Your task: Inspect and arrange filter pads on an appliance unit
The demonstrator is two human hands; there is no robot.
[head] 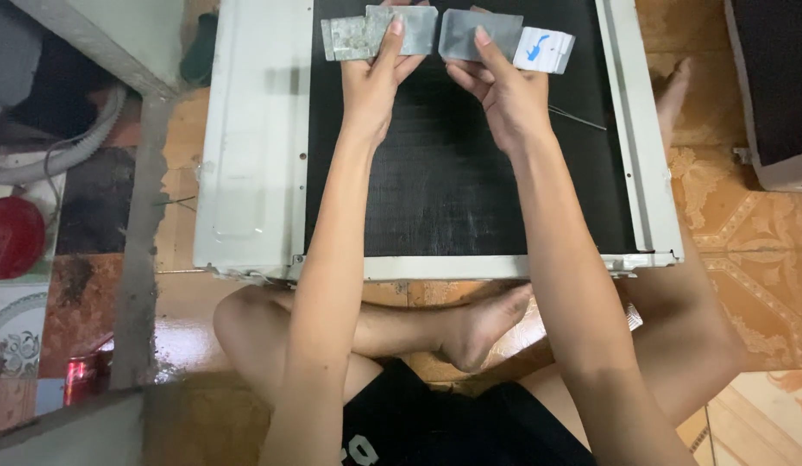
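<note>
Both hands (379, 73) (503, 91) outstretched, each pinching metal plates (379, 33) (481, 34).

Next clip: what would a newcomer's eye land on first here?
First, the two hands at top centre: the left hand holds a grey metal plate and the right hand another metal plate with a white tag at its end. Beneath them lies a big white appliance casing with a black finned panel, flat on the patterned tile floor, in front of the person's crossed legs.
</note>
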